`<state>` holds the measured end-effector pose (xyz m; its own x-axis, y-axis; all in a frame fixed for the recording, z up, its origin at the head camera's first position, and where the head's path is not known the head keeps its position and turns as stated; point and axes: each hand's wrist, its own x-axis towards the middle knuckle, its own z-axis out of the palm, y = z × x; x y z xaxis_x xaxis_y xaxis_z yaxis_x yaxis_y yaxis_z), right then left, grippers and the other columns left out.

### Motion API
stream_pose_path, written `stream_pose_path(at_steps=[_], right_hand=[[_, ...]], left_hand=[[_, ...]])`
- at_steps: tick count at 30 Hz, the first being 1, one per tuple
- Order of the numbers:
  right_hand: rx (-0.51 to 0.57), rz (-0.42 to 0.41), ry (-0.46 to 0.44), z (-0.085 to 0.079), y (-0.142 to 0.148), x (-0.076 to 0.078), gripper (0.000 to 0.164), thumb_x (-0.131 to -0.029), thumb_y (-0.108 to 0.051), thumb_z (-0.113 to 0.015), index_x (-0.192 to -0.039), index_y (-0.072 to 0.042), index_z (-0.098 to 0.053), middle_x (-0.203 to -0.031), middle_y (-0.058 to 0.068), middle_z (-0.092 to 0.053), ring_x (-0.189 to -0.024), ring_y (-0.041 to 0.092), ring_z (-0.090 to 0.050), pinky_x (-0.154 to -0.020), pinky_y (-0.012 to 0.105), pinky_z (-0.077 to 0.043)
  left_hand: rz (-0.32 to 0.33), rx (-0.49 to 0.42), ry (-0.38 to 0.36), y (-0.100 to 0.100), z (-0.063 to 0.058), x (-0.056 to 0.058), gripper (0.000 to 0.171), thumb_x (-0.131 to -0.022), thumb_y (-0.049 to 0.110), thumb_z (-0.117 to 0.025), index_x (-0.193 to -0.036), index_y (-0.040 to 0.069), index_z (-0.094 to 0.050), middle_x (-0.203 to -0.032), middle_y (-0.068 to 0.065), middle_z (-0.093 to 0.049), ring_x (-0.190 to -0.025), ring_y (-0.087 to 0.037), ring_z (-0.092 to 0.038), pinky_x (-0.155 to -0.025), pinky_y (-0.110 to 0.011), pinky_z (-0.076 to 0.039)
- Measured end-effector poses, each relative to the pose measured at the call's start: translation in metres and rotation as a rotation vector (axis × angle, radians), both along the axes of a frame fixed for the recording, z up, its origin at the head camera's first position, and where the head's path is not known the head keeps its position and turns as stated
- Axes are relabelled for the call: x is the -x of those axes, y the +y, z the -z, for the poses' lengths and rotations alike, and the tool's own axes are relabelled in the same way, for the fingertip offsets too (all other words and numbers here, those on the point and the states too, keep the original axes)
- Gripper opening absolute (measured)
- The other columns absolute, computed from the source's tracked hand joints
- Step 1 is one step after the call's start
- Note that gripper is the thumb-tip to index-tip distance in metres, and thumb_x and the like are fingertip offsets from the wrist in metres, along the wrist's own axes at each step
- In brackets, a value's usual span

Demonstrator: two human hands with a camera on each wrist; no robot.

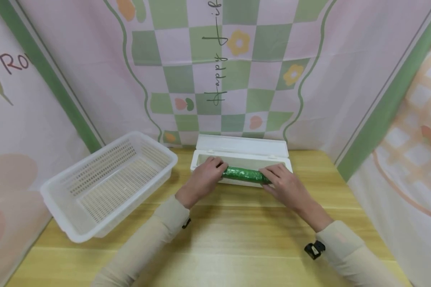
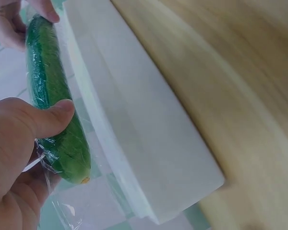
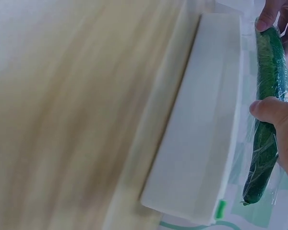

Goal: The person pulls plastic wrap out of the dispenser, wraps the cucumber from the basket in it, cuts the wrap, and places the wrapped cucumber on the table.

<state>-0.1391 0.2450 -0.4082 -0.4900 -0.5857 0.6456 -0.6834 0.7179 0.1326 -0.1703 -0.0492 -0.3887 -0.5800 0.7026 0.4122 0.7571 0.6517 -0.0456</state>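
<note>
A cucumber wrapped in clear plastic film lies lengthwise between my two hands, above the front of a long white box. The box's white lid stands raised at the back. My left hand grips the left end of the cucumber, thumb across it in the left wrist view. With my right hand I hold the right end, thumb laid over the film. Loose clear film hangs past the cucumber's tip in the left wrist view. Most fingers of both hands are hidden behind the cucumber.
To the left, a white slotted plastic basket stands at an angle on the wooden table. Behind the box hangs a printed cloth with green and white checks; similar cloths line both sides.
</note>
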Motion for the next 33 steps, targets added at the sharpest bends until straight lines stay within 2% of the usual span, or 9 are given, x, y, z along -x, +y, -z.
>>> stream_pose_path(at_steps=[6, 12, 16, 20, 27, 33], right_hand=[[0.002, -0.017, 0.02, -0.012, 0.0, 0.004, 0.049, -0.066, -0.002, -0.098, -0.108, 0.006, -0.074, -0.102, 0.019, -0.074, -0.092, 0.034, -0.069, -0.074, 0.044, -0.065], [-0.001, -0.019, 0.032, -0.022, 0.001, 0.008, 0.049, -0.066, -0.002, -0.097, -0.109, 0.006, -0.075, -0.1, 0.02, -0.075, -0.09, 0.035, -0.069, -0.074, 0.045, -0.065], [0.001, -0.016, 0.02, -0.027, 0.002, 0.009, 0.048, -0.068, -0.003, -0.097, -0.11, 0.005, -0.075, -0.099, 0.019, -0.075, -0.09, 0.034, -0.07, -0.073, 0.044, -0.065], [-0.004, -0.017, 0.009, -0.032, 0.002, 0.009, 0.049, -0.068, -0.004, -0.097, -0.111, 0.005, -0.075, -0.1, 0.018, -0.074, -0.089, 0.033, -0.069, -0.07, 0.042, -0.064], [-0.02, -0.023, 0.003, -0.043, 0.004, 0.007, 0.051, -0.067, -0.004, -0.097, -0.112, 0.005, -0.074, -0.102, 0.018, -0.073, -0.09, 0.033, -0.069, -0.068, 0.041, -0.064], [-0.021, -0.05, 0.021, -0.054, 0.004, 0.007, 0.052, -0.067, -0.003, -0.097, -0.113, 0.005, -0.074, -0.102, 0.019, -0.071, -0.092, 0.033, -0.069, -0.069, 0.042, -0.064]], left_hand=[[0.008, 0.013, 0.014, 0.001, -0.012, 0.004, 0.019, -0.099, 0.005, -0.071, -0.118, 0.003, -0.068, -0.115, -0.011, -0.068, -0.105, -0.027, -0.065, -0.087, -0.028, -0.061], [-0.008, 0.026, -0.02, 0.003, -0.022, 0.01, 0.028, -0.099, 0.004, -0.072, -0.126, 0.003, -0.067, -0.119, -0.012, -0.068, -0.109, -0.028, -0.064, -0.084, -0.029, -0.062], [-0.003, 0.019, -0.025, 0.003, -0.028, 0.013, 0.028, -0.098, 0.003, -0.072, -0.126, 0.003, -0.066, -0.119, -0.012, -0.068, -0.108, -0.029, -0.064, -0.081, -0.029, -0.063], [0.012, 0.011, -0.022, 0.002, -0.033, 0.012, 0.027, -0.099, 0.003, -0.071, -0.125, 0.002, -0.066, -0.118, -0.013, -0.068, -0.108, -0.03, -0.065, -0.08, -0.029, -0.063], [0.007, 0.037, 0.002, 0.001, -0.043, 0.009, 0.025, -0.099, 0.006, -0.071, -0.124, 0.003, -0.067, -0.119, -0.013, -0.068, -0.109, -0.029, -0.065, -0.087, -0.029, -0.061], [0.008, 0.04, 0.022, 0.0, -0.053, 0.008, 0.022, -0.099, 0.006, -0.072, -0.121, 0.003, -0.068, -0.117, -0.012, -0.068, -0.106, -0.028, -0.065, -0.085, -0.028, -0.061]])
